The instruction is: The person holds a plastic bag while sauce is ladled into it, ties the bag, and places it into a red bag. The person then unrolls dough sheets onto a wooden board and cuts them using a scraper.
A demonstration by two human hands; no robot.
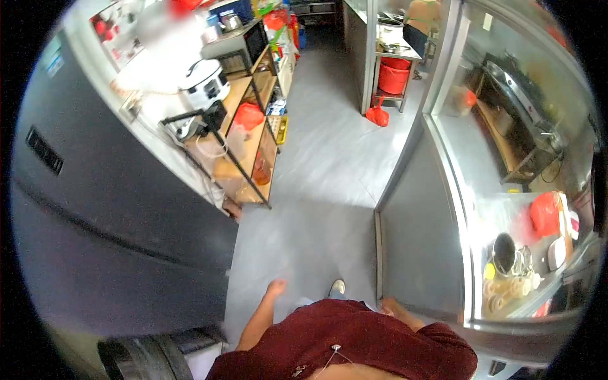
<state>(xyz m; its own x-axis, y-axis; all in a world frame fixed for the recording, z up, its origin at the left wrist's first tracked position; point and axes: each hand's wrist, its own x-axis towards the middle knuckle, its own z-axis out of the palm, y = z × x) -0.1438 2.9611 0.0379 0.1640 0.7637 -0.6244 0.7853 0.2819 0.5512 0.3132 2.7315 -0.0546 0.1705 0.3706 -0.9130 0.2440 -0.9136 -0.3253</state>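
Below the middle of the view, my left hand [277, 288] hangs over the grey floor [297, 244] with its fingers curled. Whether anything is inside it is too small to make out. My right hand [394, 308] is low at my right side, beside the foot of the grey partition panel [421, 234], partly hidden by the dark red top [354, 329]. Its fingers do not show clearly. One shoe [339, 288] shows on the floor between my hands.
A dark refrigerator [114, 209] stands at the left. Beyond it, a shelf rack [244, 161] holds a white cooker [206, 82]. Behind glass at right are jars [519, 288] and a red bag [544, 214]. Another person [421, 16] stands at the top right.
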